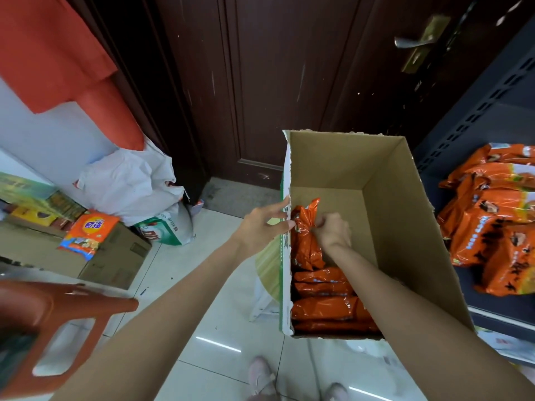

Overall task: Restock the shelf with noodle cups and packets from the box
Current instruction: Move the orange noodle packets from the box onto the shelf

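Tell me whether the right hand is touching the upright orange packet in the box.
Touching. Head view shows the right hand fingers curled, pinching the upright orange packet.

Both forearms are bare to the hands (262, 227), and the feet wear pale pink shoes (262, 377).

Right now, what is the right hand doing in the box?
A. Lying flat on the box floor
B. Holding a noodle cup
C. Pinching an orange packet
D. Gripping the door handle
C: the right hand pinches the top of an upright orange packet inside the box.
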### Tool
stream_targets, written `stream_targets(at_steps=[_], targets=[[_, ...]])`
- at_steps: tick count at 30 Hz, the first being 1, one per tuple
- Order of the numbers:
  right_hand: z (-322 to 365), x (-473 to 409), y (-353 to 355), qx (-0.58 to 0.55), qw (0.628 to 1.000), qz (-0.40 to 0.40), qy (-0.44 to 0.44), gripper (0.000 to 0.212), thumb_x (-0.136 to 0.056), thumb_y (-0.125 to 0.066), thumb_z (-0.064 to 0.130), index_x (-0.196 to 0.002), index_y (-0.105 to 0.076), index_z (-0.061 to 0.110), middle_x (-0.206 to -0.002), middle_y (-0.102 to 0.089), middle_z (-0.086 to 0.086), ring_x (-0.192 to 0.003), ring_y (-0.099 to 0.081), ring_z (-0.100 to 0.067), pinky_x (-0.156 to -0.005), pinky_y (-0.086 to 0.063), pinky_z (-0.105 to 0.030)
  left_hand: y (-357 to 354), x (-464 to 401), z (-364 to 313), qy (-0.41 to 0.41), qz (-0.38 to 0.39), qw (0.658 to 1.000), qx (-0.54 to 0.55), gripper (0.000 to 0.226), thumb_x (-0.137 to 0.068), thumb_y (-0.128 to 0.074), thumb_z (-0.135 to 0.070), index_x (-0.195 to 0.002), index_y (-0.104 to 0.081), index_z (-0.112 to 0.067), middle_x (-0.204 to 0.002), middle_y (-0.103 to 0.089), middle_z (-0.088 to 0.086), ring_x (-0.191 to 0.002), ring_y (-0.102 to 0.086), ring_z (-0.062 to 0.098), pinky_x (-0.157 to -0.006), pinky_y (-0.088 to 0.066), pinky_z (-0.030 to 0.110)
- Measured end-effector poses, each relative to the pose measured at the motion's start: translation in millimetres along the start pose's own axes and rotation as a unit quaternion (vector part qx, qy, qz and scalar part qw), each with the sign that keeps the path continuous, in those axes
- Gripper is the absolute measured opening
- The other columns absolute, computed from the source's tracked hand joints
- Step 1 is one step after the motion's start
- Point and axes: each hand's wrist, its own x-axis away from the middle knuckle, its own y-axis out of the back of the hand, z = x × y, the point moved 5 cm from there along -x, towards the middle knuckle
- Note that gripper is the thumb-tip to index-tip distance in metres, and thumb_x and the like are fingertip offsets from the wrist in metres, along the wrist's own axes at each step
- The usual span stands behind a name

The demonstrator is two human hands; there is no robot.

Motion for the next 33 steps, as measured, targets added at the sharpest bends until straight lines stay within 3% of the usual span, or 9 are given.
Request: stream_targets(at_steps=[5,9,13,17,21,25,27,30,33], targets=[[5.8,9.3,34.0,-0.024,0.998,-0.056,0.027,0.017,-0.084,-0.066,0.014,-0.072,-0.062,0.025,-0.092,-0.069,-0.002,-0.092,-0.065,-0.023,-0.080,-0.051,-0.029,6.4,2.6,-18.9,-0.033,-0.078,0.993,-0.082,0.051,-0.087,-0.065,-0.027,-0.136,-0.049,-0.022,-0.130,-0.056,0.001,-0.112,-0.057,0.015,-0.092,-0.041,0.022],[12.8,23.5,64.9,-0.035,0.993,-0.097,0.049,0.008,-0.082,-0.067,0.016,-0.080,-0.067,0.024,-0.096,-0.070,-0.005,-0.094,-0.065,-0.027,-0.082,-0.051,-0.034,10.5,3.0,-53.8,-0.094,-0.171,0.973,-0.121,0.037,-0.090,-0.061,-0.017,-0.126,-0.056,-0.017,-0.130,-0.049,0.003,-0.120,-0.048,0.017,-0.097,-0.036,0.021],[22.6,46.0,100.6,-0.055,0.982,-0.139,0.116,0.005,-0.083,-0.069,0.017,-0.079,-0.065,0.020,-0.091,-0.070,-0.003,-0.089,-0.065,-0.022,-0.080,-0.050,-0.033,-3.7,-7.7,-86.0,-0.135,-0.108,0.977,-0.122,0.042,-0.091,-0.058,-0.014,-0.133,-0.051,-0.015,-0.127,-0.051,0.009,-0.117,-0.052,0.022,-0.098,-0.038,0.023],[26.2,68.1,141.0,-0.081,0.964,-0.182,0.177,0.014,-0.081,-0.071,0.017,-0.072,-0.060,0.019,-0.078,-0.064,0.004,-0.076,-0.062,-0.013,-0.077,-0.053,-0.036,-18.9,-14.3,-115.5,-0.132,-0.044,0.989,-0.059,0.058,-0.091,-0.059,-0.033,-0.142,-0.036,-0.022,-0.135,-0.050,0.006,-0.120,-0.052,0.019,-0.100,-0.043,0.029],[19.9,81.7,173.9,-0.097,0.948,-0.212,0.216,0.014,-0.079,-0.072,0.015,-0.071,-0.061,0.015,-0.076,-0.064,0.004,-0.072,-0.060,-0.012,-0.072,-0.052,-0.040,-24.7,-10.4,-151.6,-0.188,-0.094,0.978,-0.011,0.037,-0.088,-0.063,-0.033,-0.120,-0.054,-0.018,-0.117,-0.062,0.000,-0.099,-0.055,0.005,-0.076,-0.046,0.013],[2.1,97.5,212.3,-0.127,0.931,-0.240,0.243,0.016,-0.080,-0.072,0.012,-0.070,-0.059,0.014,-0.071,-0.059,0.008,-0.070,-0.056,-0.005,-0.068,-0.048,-0.029,-48.8,-6.5,-188.6,-0.264,-0.072,0.962,0.006,0.011,-0.089,-0.062,-0.029,-0.092,-0.055,-0.021,-0.100,-0.068,-0.001,-0.093,-0.063,0.012,-0.082,-0.055,0.039],[-10.2,104.8,233.1,-0.151,0.922,-0.253,0.253,0.015,-0.081,-0.070,0.011,-0.072,-0.059,0.013,-0.072,-0.059,0.007,-0.071,-0.056,-0.005,-0.066,-0.046,-0.024,-63.6,-3.3,-207.9,-0.287,-0.056,0.956,0.013,0.010,-0.089,-0.061,-0.027,-0.086,-0.052,-0.022,-0.091,-0.068,-0.001,-0.088,-0.065,0.017,-0.080,-0.054,0.047],[-32.8,116.1,266.3,-0.164,0.908,-0.289,0.255,0.014,-0.083,-0.068,0.012,-0.075,-0.057,0.017,-0.074,-0.059,0.009,-0.074,-0.055,-0.003,-0.068,-0.041,-0.013,-91.1,3.8,-236.4,-0.316,-0.011,0.948,0.049,0.011,-0.091,-0.058,-0.023,-0.084,-0.052,-0.018,-0.086,-0.067,0.002,-0.081,-0.065,0.018,-0.077,-0.055,0.046],[-65.2,122.4,296.1,-0.174,0.896,-0.332,0.236,0.021,-0.084,-0.066,0.011,-0.074,-0.052,0.022,-0.078,-0.057,0.005,-0.078,-0.054,-0.012,-0.074,-0.043,-0.023,-121.9,8.9,-261.2,-0.326,0.040,0.941,0.076,0.012,-0.093,-0.056,-0.020,-0.085,-0.051,-0.013,-0.078,-0.063,0.000,-0.073,-0.058,0.012,-0.063,-0.050,0.037]])
